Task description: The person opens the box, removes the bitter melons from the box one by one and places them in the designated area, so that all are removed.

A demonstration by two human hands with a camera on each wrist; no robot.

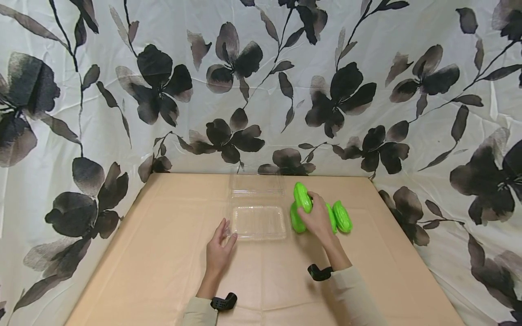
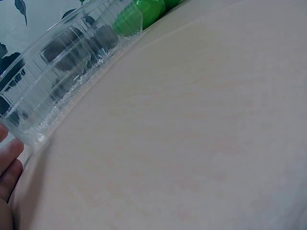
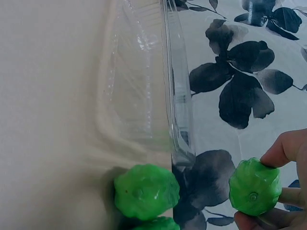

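Note:
My right hand point(image 1: 317, 218) holds a bright green, bumpy toy vegetable point(image 1: 301, 194) between thumb and fingers, raised above the others. In the right wrist view, the rounded end of that held toy vegetable point(image 3: 255, 187) faces the camera. Below and beside the hand lie several more green toy vegetables point(image 1: 343, 217), partly hidden by it. To their left sits a clear plastic clamshell container point(image 1: 259, 222) with its lid point(image 1: 258, 184) folded back. My left hand point(image 1: 218, 251) is at the container's near left corner, fingers extended against its side; its fingertips point(image 2: 10, 155) show there in the left wrist view.
A table with a tan cover point(image 1: 171, 253) carries everything. Behind it and at both sides hangs a white cloth point(image 1: 285, 122) with dark flowers. Black camera bands point(image 1: 224, 301) sit on both wrists.

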